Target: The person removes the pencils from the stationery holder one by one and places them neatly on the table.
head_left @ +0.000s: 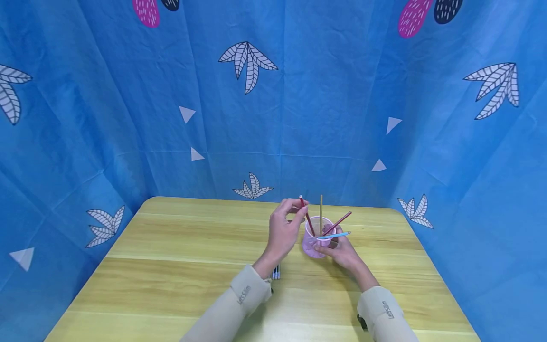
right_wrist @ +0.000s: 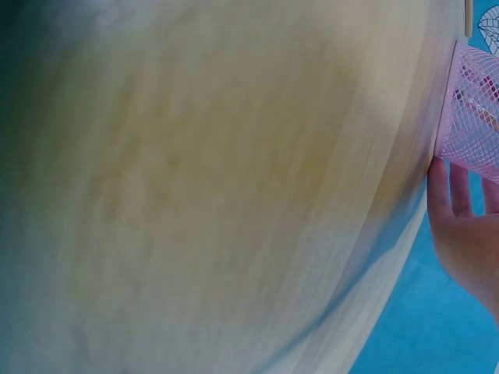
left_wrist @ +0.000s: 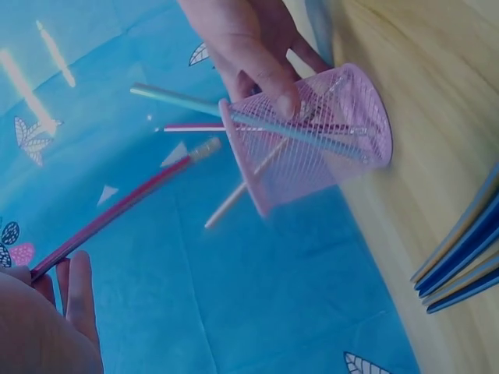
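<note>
My left hand [head_left: 283,232] pinches a dark red pencil [head_left: 307,216] near its upper end. In the left wrist view this pencil [left_wrist: 125,204] slants, its eraser end just outside the rim of a pink mesh pen holder [left_wrist: 366,101]. The pen holder [head_left: 313,249] stands on the table, and my right hand [head_left: 344,254] grips it from the right side. Inside it lean a gold pencil [head_left: 321,209], another dark red pencil [head_left: 343,218] and a light blue pencil [head_left: 339,235]. The right wrist view has the fingers [right_wrist: 440,195] against the mesh holder [right_wrist: 472,144].
Several dark and light pencils [left_wrist: 460,249] lie side by side on the wooden table [head_left: 171,266], partly hidden under my left forearm in the head view. A blue patterned curtain [head_left: 299,118] hangs behind the table and along both sides.
</note>
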Tool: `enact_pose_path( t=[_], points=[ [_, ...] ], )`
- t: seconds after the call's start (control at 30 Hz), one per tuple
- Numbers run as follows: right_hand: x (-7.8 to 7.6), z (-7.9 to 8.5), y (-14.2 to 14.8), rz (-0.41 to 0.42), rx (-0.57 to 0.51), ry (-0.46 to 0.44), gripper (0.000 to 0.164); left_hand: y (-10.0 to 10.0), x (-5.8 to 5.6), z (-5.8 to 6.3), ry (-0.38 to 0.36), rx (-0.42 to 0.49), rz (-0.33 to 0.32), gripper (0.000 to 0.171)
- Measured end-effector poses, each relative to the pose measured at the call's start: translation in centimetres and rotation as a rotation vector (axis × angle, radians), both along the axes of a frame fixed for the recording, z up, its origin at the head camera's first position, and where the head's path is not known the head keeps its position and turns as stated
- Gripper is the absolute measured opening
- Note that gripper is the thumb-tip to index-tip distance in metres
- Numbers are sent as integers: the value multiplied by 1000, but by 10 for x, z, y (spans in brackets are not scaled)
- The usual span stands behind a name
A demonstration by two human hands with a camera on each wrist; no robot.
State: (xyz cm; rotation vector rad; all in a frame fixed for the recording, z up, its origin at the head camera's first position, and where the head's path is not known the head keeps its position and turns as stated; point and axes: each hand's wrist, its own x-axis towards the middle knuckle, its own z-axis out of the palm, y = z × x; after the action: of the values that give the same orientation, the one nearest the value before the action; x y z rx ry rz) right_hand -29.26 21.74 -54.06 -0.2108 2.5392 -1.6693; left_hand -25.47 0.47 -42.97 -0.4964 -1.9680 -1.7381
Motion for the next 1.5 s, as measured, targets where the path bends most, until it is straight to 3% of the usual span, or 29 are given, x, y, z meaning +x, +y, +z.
enact_pose_path(
  t=[0.27,0.83,1.5],
  points=[
    [-1,-1,-1,5,15,8,78,-7,2,3,-29,79,-48,14],
    [2,7,-2,11,12,-1,77,-23,3,3,-141,69,-73,20],
    [1,1,1,-7,14,-16,74,-50,-4,-5,-252,47,-82,22]
  ],
)
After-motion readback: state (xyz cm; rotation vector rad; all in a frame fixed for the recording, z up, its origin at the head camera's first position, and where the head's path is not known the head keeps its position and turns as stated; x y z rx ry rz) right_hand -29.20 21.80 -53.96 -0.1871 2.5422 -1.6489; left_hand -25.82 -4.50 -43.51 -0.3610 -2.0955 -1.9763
